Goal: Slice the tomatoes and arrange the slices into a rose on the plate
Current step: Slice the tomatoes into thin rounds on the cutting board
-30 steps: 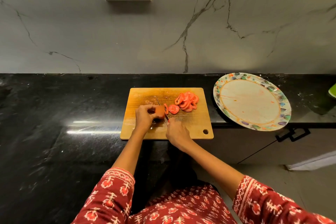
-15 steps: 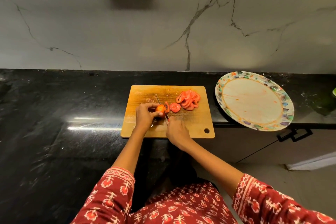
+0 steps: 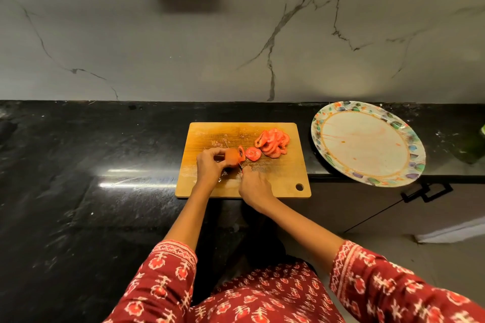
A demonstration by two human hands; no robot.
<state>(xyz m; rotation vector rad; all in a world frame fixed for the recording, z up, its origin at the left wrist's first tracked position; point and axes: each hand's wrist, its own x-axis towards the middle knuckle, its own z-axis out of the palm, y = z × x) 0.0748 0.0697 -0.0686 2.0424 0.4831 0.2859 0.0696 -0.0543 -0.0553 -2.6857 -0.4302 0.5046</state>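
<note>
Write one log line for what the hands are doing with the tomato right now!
step: slicing | left hand: holds tomato on cutting board | right hand: grips knife | slices: piled on board | plate: no slices

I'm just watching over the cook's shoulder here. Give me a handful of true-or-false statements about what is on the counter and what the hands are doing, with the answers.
1. The plate holds a finished rose of slices. False: it holds no slices, only faint red smears.
2. The left hand holds the uncut part of the tomato on the cutting board. True.
3. The pile of slices lies on the board's far right part. True.
4. The right hand rests flat and open on the counter. False: its fingers are curled in a grip on the knife at the tomato.
5. The plate sits left of the board. False: it sits to the right.
</note>
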